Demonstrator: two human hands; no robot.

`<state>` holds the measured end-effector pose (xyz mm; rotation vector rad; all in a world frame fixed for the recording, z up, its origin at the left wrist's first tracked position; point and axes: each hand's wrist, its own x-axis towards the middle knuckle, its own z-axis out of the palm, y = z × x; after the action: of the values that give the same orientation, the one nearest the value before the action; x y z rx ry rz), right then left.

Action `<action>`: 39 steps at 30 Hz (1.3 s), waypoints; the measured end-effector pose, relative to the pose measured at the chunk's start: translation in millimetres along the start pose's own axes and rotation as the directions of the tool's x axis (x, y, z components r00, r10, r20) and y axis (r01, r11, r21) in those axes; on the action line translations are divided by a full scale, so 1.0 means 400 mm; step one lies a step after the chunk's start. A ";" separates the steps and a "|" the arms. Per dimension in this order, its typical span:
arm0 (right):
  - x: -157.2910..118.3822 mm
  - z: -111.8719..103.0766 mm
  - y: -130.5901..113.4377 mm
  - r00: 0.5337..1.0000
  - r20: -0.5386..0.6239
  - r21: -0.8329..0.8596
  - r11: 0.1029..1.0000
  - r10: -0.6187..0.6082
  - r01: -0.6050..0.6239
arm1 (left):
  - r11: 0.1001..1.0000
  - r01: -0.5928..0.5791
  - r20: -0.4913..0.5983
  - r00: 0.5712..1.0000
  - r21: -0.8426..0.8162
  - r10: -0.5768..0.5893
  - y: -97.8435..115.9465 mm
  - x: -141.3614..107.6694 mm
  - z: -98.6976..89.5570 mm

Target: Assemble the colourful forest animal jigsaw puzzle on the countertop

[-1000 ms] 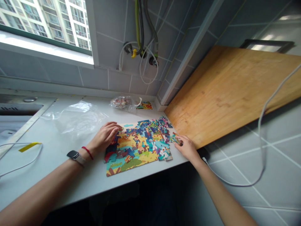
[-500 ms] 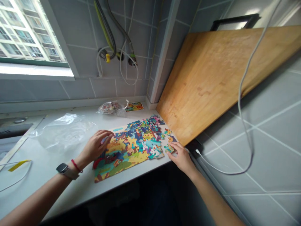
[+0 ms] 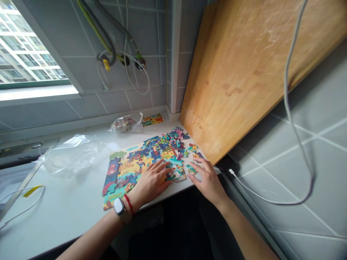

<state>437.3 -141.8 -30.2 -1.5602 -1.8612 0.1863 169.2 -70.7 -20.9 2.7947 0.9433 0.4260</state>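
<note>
A colourful jigsaw puzzle (image 3: 123, 168) lies on the white counter, its left part joined up and a heap of loose pieces (image 3: 173, 139) on its upper right. My left hand (image 3: 151, 182), with a watch and a red band at the wrist, rests over the puzzle's lower right part. Its fingers are stretched out and cover some pieces there, beside a piece with a white rabbit (image 3: 178, 172). To the right, my right hand (image 3: 210, 182) has thumb and fingers apart around a loose teal puzzle piece (image 3: 192, 168). Another piece (image 3: 193, 147) lies just above it.
A clear plastic bag (image 3: 73, 155) lies left of the puzzle. Behind are a smaller bag with pieces (image 3: 124, 123) and a picture card (image 3: 153, 119). A large wooden board (image 3: 225, 86) leans on the right wall, with a white cable (image 3: 287, 108) hanging before it.
My left hand has moved right across the puzzle, from its left side to the lower right pieces. The right hand stays by the loose pieces, its fingers spread wider. The view has shifted.
</note>
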 end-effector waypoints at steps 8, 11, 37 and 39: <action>0.011 0.041 -0.022 0.948 0.146 -0.014 0.958 -0.282 0.287 | 1.000 0.009 0.000 1.000 0.018 -0.009 -0.005 -0.017 0.011; 0.023 0.051 -0.014 0.939 0.151 -0.019 0.949 -0.310 0.316 | 0.999 0.024 -0.021 1.000 0.023 -0.023 -0.006 -0.020 0.019; 0.119 -0.061 0.062 0.978 0.174 0.089 0.991 -0.117 0.103 | 0.995 0.103 -0.047 0.994 0.016 -0.102 -0.068 -0.026 0.006; 0.104 -0.075 0.089 0.962 0.259 0.065 0.995 -0.090 0.076 | 0.995 0.098 -0.053 0.994 0.011 -0.097 -0.075 -0.027 0.003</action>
<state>482.1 -103.9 -9.2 -1.4742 -2.1013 0.4192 144.4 -53.8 -31.8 2.7471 1.0929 0.4832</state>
